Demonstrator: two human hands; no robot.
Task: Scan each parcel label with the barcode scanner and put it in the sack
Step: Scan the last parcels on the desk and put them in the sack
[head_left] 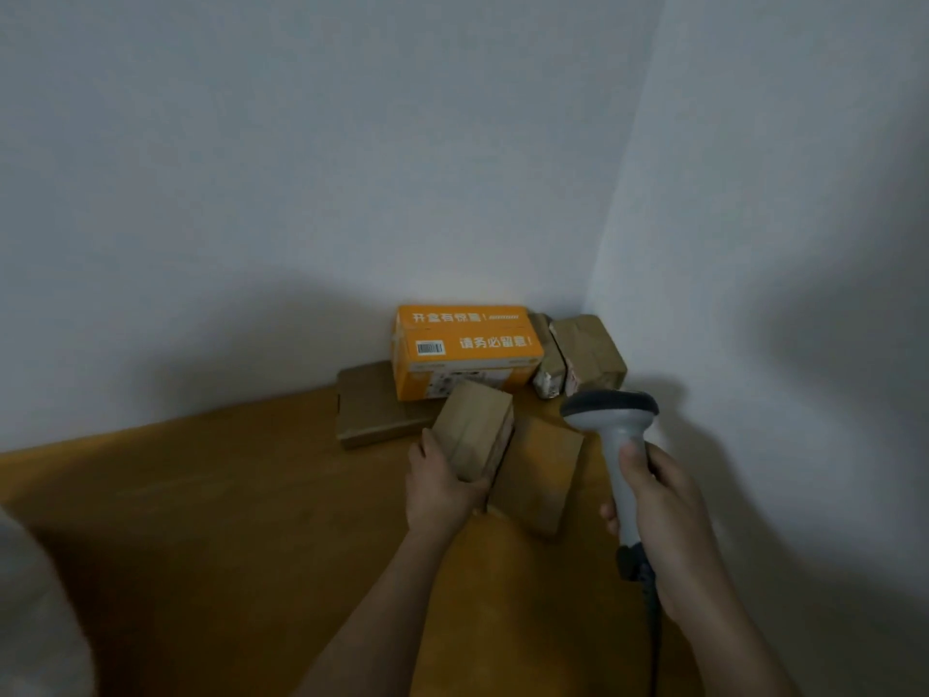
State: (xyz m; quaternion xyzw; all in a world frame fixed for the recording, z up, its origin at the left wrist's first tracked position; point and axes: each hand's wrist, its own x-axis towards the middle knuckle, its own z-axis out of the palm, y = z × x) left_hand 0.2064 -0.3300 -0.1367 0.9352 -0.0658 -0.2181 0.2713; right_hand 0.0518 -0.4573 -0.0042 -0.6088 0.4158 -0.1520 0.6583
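While left hand [442,487] grips small parcel [472,430], right hand [663,500] round scanner [616,425].

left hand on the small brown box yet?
Touching. Head view: the left hand grips the small brown box, thumb along its left side, fingers under its near end.

Dim, soft-focus view; broad shadows on the walls [301,168]; wide-angle bending at edges.
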